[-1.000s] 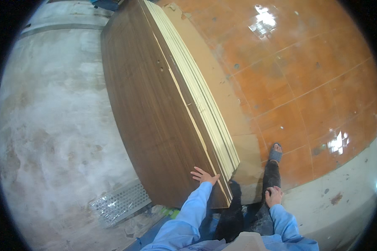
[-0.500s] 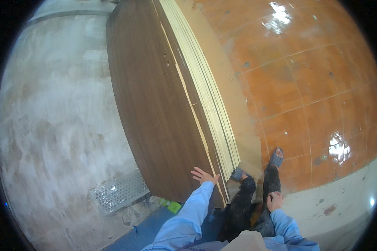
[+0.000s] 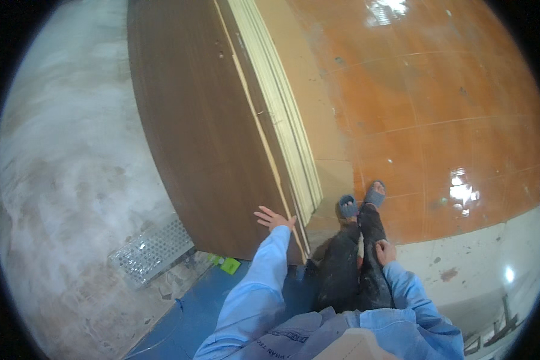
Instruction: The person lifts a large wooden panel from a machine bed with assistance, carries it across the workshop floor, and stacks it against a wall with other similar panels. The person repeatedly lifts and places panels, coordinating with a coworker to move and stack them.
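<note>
A tall stack of flat panels lies to my left, its top one a dark brown wood-grain panel [image 3: 204,126]. Pale cream edges [image 3: 282,114] of the panels beneath show along the right side. My left hand [image 3: 276,220] rests with fingers spread on the top panel, close to its near right corner and a light, rough strip [image 3: 252,102] along the edge. Beside my right thigh, my right hand [image 3: 386,251] hangs with its fingers curled in, and nothing shows in it.
Orange floor tiles [image 3: 426,150] reach away on the right, with a brown sheet [image 3: 291,48] along the stack. A whitish, stained surface [image 3: 72,150] spreads on the left. Near the stack's near end are a perforated metal tray [image 3: 153,249], a bright green item [image 3: 228,265] and a blue surface [image 3: 204,306].
My feet have come together, the left one now in full view beside the right. The view has shifted, and my left hand keeps its place on the panel.
</note>
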`<state>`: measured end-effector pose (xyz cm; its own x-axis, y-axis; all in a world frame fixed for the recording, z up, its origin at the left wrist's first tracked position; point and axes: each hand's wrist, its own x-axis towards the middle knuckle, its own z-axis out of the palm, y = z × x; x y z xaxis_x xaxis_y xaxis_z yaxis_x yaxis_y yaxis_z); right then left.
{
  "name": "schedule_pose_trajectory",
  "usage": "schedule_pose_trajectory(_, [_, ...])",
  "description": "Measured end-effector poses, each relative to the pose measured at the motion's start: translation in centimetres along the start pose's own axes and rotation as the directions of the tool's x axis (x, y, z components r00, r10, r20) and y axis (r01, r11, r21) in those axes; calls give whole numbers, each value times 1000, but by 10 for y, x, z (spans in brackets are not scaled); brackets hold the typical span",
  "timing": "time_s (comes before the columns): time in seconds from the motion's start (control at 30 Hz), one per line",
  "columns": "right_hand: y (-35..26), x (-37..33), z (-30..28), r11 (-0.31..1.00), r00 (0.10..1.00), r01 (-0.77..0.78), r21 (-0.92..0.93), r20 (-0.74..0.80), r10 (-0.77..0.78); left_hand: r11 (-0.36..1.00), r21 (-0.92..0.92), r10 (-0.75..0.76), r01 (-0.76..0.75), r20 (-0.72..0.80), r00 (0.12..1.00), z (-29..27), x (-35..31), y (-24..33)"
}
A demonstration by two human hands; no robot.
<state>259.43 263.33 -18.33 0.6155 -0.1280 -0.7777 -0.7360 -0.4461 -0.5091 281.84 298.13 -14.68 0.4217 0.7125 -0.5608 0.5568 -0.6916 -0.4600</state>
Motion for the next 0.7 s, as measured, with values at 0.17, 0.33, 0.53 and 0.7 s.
schedule_pose_trajectory(0.17, [10, 35, -59, 985, 998, -47, 168, 43, 41, 986, -46, 140, -162, -309, 941, -9, -18, 24])
schedule_pose_trajectory(0.33, [22, 70, -155, 769, 936, -349, 536, 152, 319, 600, -517, 519, -610, -329, 789, -66, 14, 128])
schedule_pose_trajectory(0.53, [75, 112, -251, 684, 890, -409, 604, 100, 444, 23, -992, 110, 123, 125, 986, -156, 123, 272])
schedule_pose_trajectory(0.7, [108, 109, -268, 649, 902, -376, 662, 103, 418, 57, -986, 62, 158, 162, 985, -160, 161, 279])
